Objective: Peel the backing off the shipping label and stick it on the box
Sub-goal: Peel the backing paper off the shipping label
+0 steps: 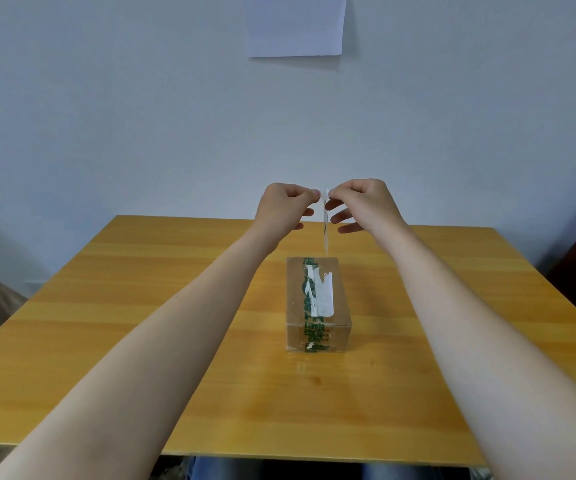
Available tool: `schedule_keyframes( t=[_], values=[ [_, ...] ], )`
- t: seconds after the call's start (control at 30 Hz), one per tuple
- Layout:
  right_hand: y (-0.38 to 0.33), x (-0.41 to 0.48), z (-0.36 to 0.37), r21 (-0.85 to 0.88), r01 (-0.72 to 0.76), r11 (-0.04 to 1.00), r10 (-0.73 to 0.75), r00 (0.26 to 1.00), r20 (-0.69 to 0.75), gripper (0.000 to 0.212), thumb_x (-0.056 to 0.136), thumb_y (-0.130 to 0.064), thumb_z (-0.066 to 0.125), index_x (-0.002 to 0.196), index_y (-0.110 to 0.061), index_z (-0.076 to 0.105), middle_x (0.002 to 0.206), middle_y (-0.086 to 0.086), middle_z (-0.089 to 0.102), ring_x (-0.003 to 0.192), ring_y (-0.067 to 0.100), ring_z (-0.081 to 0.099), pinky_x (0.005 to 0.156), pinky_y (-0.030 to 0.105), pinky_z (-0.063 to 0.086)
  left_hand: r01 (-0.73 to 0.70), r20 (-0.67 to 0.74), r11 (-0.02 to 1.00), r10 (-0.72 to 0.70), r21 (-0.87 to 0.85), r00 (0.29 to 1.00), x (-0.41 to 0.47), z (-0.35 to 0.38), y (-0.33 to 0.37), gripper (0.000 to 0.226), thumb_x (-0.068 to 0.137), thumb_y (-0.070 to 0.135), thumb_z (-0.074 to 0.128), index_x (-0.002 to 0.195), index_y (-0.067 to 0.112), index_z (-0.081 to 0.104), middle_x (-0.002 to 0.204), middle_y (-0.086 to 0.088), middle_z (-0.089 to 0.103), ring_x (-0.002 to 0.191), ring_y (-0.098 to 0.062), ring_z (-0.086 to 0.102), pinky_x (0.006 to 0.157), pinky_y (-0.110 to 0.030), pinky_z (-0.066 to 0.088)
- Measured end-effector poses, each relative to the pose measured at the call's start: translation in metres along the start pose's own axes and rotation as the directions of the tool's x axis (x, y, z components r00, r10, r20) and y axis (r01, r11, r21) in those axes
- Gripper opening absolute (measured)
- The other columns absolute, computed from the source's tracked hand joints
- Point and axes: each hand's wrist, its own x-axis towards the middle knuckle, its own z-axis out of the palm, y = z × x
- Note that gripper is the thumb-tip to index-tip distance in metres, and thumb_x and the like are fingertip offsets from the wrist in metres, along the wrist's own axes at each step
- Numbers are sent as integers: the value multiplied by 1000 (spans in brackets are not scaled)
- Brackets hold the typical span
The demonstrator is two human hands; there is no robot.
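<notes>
Left hand [285, 209] pinches top edge of thin white shipping label [325, 223] | right hand [359, 204] pinches same edge, lower fingers spread | label hangs edge-on above brown cardboard box [317, 303] on wooden table [141, 306] | likely light, floppy, sticky; grip corners.

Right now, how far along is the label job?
Early. Both hands, left hand and right hand, pinch the label edge-on above the box, seemingly working the backing loose. The box sits on the table, with old white remnants on its tape. Left: finish peeling, then stick it down.
</notes>
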Motion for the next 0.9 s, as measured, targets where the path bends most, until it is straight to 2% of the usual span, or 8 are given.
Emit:
schedule_keyframes(
  t=[0.6, 0.9],
  values=[
    [1, -2, -2, 33, -9, 999, 10, 999, -35, 17, 96, -19, 65, 94, -11, 79, 84, -1, 81, 72, 19, 74, 77, 47, 66, 35, -13, 999, -35, -29, 999, -1, 3, 1, 23, 100, 31, 62, 102, 13, 76, 106, 5, 75, 90, -12, 77, 78, -36, 63],
    [5, -2, -4, 30, -16, 999, 18, 999, -38, 15, 96, -18, 65, 94, -11, 78, 88, 3, 80, 72, 21, 74, 75, 46, 66, 93, 32, 992, -91, -89, 995, -4, 0, 1, 24, 100, 31, 62, 107, 12, 76, 106, 5, 75, 87, -11, 77, 80, -38, 64]
  ],
)
